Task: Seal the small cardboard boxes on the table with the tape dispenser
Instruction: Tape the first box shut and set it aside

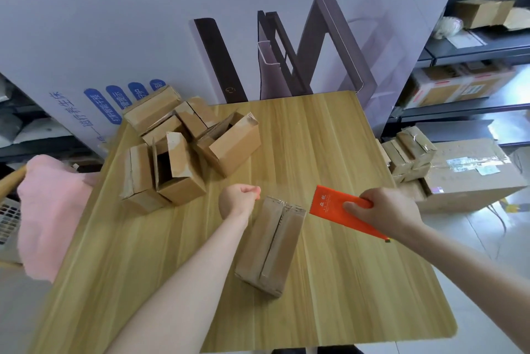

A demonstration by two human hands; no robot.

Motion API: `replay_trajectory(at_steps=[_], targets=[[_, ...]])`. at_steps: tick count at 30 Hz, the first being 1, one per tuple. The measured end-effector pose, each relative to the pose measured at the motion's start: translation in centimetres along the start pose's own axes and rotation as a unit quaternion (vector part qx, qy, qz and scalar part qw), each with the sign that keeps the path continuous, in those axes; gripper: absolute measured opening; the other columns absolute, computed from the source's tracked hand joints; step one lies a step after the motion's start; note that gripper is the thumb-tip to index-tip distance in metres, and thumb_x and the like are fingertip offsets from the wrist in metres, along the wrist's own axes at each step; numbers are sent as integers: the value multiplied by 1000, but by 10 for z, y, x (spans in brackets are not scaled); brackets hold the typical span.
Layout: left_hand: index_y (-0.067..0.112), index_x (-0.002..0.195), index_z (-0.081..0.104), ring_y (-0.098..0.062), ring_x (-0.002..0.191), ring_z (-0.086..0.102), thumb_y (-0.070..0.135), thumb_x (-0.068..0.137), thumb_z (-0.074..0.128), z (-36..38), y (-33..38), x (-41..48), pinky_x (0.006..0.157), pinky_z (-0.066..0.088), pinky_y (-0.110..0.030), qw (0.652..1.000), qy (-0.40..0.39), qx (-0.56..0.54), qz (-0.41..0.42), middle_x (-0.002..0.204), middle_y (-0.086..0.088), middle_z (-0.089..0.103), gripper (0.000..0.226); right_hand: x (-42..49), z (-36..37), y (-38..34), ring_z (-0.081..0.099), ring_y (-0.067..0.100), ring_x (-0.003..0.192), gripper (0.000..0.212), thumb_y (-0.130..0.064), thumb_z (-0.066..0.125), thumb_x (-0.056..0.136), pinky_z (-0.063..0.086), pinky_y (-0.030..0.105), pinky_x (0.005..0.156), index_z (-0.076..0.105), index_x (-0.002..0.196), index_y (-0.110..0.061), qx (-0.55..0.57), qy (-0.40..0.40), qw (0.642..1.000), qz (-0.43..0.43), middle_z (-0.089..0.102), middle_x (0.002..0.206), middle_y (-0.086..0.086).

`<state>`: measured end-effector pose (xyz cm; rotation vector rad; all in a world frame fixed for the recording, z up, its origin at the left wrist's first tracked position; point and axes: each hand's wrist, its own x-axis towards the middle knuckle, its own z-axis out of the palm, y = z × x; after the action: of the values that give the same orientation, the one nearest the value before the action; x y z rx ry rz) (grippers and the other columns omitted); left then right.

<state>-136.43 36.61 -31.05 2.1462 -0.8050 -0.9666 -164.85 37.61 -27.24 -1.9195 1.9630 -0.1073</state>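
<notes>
Small cardboard box (272, 244) lies mid-desk (329, 152), toward near edge, flaps closed, centre seam facing up. Left hand (239, 198) just beyond box's far end, fingers curled into fist, nothing visible inside. Right hand (384, 210) grips orange tape dispenser (341, 204), toothed edge just beside box's far right corner. Pile of open boxes (183, 150) at far left corner. Pink cloth (48, 210) off left edge. Taped boxes (410, 152) stacked on large carton (470, 175) off right edge.
</notes>
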Motion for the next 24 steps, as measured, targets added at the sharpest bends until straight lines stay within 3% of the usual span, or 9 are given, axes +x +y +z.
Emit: replay_trajectory(at_steps=[3, 6, 10, 15, 19, 22, 24], targets=[[27, 57, 65, -1, 64, 57, 27, 83, 71, 10, -5, 4, 53, 36, -17, 1000, 10, 29, 2, 62, 18, 64, 26, 5, 9, 4, 58, 5, 43, 41, -68, 52, 78, 27, 13, 32, 57, 61, -31, -13, -4, 1000, 16, 59, 55, -14], [30, 54, 62, 2, 62, 54, 28, 83, 71, 18, -16, 10, 59, 40, -20, 999, 17, 50, 2, 62, 20, 62, 30, 5, 19, 6, 60, 6, 46, 40, -67, 52, 79, 29, 14, 35, 59, 65, -30, -23, -13, 999, 27, 59, 58, -13], [29, 61, 67, -4, 64, 56, 29, 82, 71, 24, -29, 17, 65, 44, -21, 996, 21, 82, 12, 72, 14, 68, 22, 3, 32, 3, 56, 7, 46, 42, -64, 51, 81, 33, 19, 42, 63, 72, -26, -57, -23, 997, 40, 59, 60, -9], [26, 75, 73, -15, 72, 59, 29, 85, 69, 32, -38, 20, 70, 48, -25, 996, 33, 77, 10, 85, 7, 72, 11, 8, 42, -10, 56, 18, 64, 45, -62, 48, 84, 28, 24, 48, 62, 75, -20, -127, -19, 992, 19, 54, 62, -8], [19, 104, 73, -20, 80, 60, 34, 95, 54, 38, -46, 20, 73, 48, -28, 995, 17, 102, 11, 100, 1, 72, 25, 15, 49, -24, 52, 18, 58, 43, -60, 49, 83, 24, 24, 45, 53, 66, -20, -138, -11, 990, 6, 49, 57, -8], [14, 127, 60, -27, 107, 59, 38, 101, 40, 45, -50, 17, 86, 45, -33, 996, -16, 85, -13, 121, -5, 65, 40, 19, 48, -23, 49, 15, 53, 44, -58, 49, 83, 24, 23, 44, 48, 61, -20, -137, 1, 991, 7, 49, 56, -8], [15, 139, 47, -25, 120, 55, 37, 102, 38, 47, -55, 12, 98, 42, -34, 1000, 6, 28, -7, 131, -4, 59, 44, 22, 48, -23, 45, 12, 49, 45, -57, 49, 83, 24, 23, 44, 45, 59, -19, -140, 3, 990, 5, 49, 55, -7]])
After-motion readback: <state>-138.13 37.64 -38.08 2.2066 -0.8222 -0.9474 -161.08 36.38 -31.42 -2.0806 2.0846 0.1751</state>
